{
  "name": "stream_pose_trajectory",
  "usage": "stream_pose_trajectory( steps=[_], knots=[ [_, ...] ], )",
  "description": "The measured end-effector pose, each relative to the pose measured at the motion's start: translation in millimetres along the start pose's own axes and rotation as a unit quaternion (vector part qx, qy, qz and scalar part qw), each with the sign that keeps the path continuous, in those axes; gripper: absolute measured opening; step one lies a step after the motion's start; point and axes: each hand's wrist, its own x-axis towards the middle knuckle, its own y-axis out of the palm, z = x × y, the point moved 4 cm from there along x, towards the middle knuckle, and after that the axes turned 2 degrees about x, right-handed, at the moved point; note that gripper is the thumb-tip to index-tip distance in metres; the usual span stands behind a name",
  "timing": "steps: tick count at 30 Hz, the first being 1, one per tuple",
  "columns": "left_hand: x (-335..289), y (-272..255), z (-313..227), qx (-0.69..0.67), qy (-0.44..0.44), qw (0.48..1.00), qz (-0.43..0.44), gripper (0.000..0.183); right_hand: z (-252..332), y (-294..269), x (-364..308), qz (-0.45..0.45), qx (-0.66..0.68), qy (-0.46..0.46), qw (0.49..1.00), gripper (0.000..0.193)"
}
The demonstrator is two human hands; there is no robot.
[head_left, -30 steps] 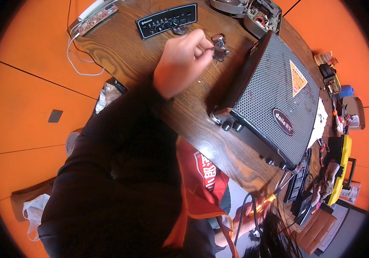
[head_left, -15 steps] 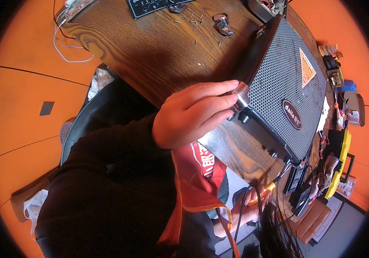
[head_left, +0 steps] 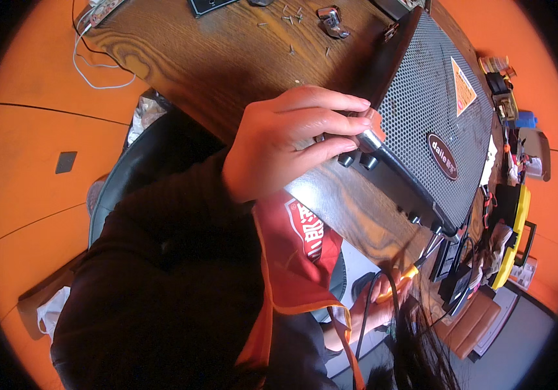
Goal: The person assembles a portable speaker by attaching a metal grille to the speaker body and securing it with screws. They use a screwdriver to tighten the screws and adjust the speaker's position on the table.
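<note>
My left hand (head_left: 292, 140) reaches across from the left, its fingers curled over a shiny metal corner protector (head_left: 371, 138) at the near-left corner of a black speaker box (head_left: 415, 97) with a perforated metal grille. Black rubber feet (head_left: 368, 161) stick out from the box's side, beside my fingertips. Lower right, my right hand (head_left: 383, 305) is closed around a yellow-handled tool (head_left: 401, 283). Its slim metal end points up at the box's lower corner; dark hair and a cable partly cover this hand, and the tool's exact kind is unclear.
Another metal corner protector (head_left: 333, 23) and several loose screws (head_left: 290, 16) lie on the wooden table (head_left: 194, 58). A black panel (head_left: 211, 5) sits at the far edge. Right of the speaker are a yellow-and-black toolbox (head_left: 518, 227) and clutter. A black chair (head_left: 162, 143) stands left.
My left hand has risen slightly, its fingers still on the corner protector. The right hand's tool has shifted slightly up and right. The view has moved a little.
</note>
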Motion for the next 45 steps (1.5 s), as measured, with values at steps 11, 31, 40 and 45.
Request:
stream_pose_trajectory(
  steps=[11,31,40,45],
  knots=[
    [4,2,-5,0.015,-0.005,1.000,-0.015,0.020,-1,5,-5,-0.022,0.004,-0.020,1.000,0.033],
    [2,4,4,0.062,0.070,0.996,0.010,0.027,-12,132,15,0.017,-0.387,-0.328,0.861,0.038],
    [4,9,6,0.025,0.063,0.998,0.005,0.030,-50,171,44,0.159,-0.552,-0.483,0.661,0.037],
    [16,15,9,-0.015,0.017,0.998,0.052,0.030,-53,162,55,0.118,-0.563,-0.473,0.667,0.037]
  ],
)
